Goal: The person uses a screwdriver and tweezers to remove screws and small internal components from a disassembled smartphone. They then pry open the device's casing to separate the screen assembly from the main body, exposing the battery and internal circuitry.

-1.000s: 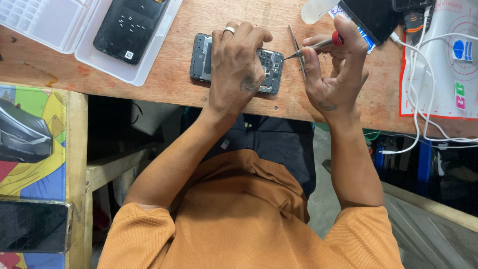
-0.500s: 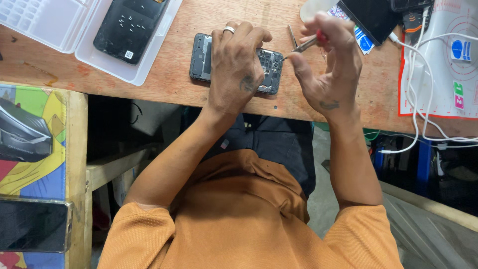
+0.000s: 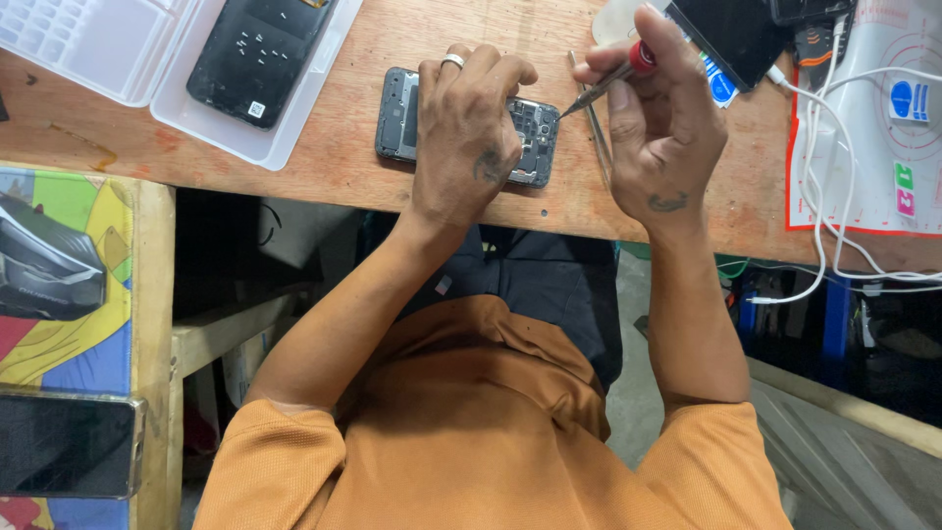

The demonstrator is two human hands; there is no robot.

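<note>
At bench edge | left hand [image 3: 466, 137] fingers pressing phone [image 3: 400, 116] | right hand [image 3: 659, 118] fingers pinching screwdriver [image 3: 601, 86]

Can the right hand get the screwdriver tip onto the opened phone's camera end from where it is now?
Probably yes: the right hand holds the screwdriver beside the opened phone, whose near end is uncovered; the left hand covers only the middle.

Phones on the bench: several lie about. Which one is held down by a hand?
The opened grey phone at the bench's middle, under the left hand. The black phone panel rests untouched in a clear plastic tray.
</note>
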